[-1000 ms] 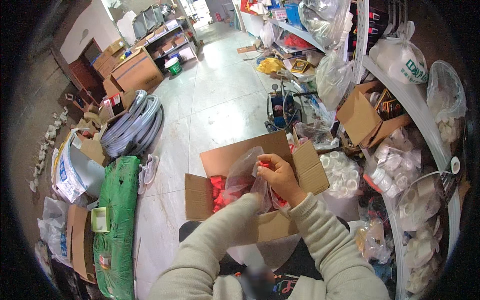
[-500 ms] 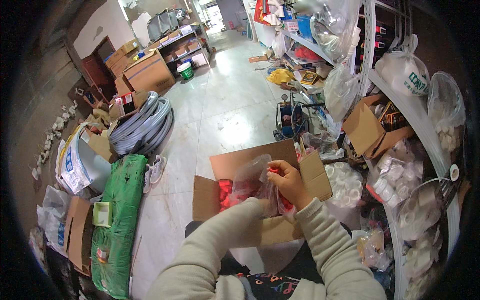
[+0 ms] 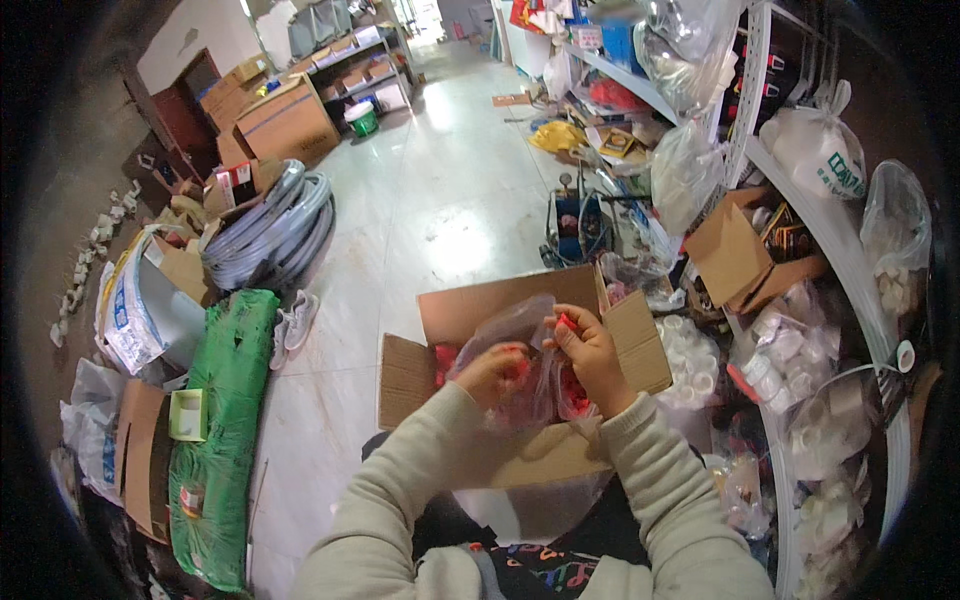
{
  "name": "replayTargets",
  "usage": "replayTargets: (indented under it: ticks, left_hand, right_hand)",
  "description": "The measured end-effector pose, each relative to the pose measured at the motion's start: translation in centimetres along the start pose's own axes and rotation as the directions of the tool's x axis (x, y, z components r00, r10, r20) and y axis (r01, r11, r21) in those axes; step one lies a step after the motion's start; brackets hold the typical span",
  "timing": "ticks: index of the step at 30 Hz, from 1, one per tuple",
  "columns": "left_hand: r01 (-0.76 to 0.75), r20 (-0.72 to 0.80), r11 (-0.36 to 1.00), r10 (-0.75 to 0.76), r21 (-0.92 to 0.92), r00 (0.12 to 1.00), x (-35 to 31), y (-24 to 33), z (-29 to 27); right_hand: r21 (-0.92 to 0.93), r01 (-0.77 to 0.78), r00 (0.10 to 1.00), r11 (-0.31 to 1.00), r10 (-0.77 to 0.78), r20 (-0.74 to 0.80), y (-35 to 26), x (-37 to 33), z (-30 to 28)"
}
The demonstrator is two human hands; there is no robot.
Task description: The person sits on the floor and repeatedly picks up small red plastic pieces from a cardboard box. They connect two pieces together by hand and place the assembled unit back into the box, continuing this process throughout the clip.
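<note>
An open cardboard box [image 3: 465,305] stands in front of me with its flaps spread. Inside it, small red pieces [image 3: 445,362] lie beside and under a clear plastic bag [image 3: 530,395]. My left hand [image 3: 488,374] is over the box, fingers closed, with red showing at the fingertips; it seems to hold a small red piece. On the other side of the bag, my right hand [image 3: 592,358] pinches a small red piece [image 3: 568,322] between thumb and fingers, beside the bag's edge. More red pieces show through the plastic below that hand. Their exact kind cannot be made out.
At left lie a long green wrapped bundle [image 3: 222,440], white shoes [image 3: 295,325] and a grey hose coil [image 3: 275,235]. At right, bags of white fittings [image 3: 690,360] and an open carton [image 3: 735,250] crowd a shelf. A small machine [image 3: 575,222] stands beyond the box.
My left hand has come up out of the bag toward the left, its fingers now visible. The right hand has shifted slightly right, still pinching a red piece. The view has tilted a little.
</note>
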State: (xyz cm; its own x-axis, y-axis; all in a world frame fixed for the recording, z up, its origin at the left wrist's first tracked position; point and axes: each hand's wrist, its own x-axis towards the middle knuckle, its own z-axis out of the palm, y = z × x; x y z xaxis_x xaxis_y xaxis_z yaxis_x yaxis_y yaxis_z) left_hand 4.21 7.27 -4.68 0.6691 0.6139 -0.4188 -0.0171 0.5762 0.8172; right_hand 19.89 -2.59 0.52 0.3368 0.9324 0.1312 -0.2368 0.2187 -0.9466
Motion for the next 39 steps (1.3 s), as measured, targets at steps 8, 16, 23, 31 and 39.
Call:
replayTargets:
  ticks: [8, 16, 23, 31, 39]
  left_hand:
    - [0.137, 0.271, 0.684, 0.093, -0.716, 0.958, -1.0, 2.8, -1.6]
    - [0.166, 0.257, 0.775, -0.005, -0.61, 0.966, -0.7, 1.2, -1.5]
    - [0.13, 0.257, 0.811, 0.025, -0.57, 0.966, -0.7, 1.7, -1.4]
    - [0.061, 0.113, 0.759, 0.017, -0.648, 0.993, -1.1, 2.0, -0.6]
    - [-0.02, 0.057, 0.801, 0.068, -0.598, 0.996, -0.9, 1.4, -0.6]
  right_hand:
    - [0.031, -0.007, 1.0, 0.999, 0.006, 0.026, -0.1, 0.8, 0.9]
    - [0.026, -0.236, 0.966, 0.972, 0.231, 0.117, 1.4, 1.2, 1.2]
    - [-0.11, -0.1, 0.986, 0.989, 0.114, 0.124, 2.1, 1.6, 2.3]
    - [-0.314, -0.003, 0.997, 0.95, 0.029, 0.077, 2.8, 1.7, 2.1]
    - [-0.464, 0.184, 0.983, 0.867, -0.164, 0.083, 2.7, 1.4, 2.7]
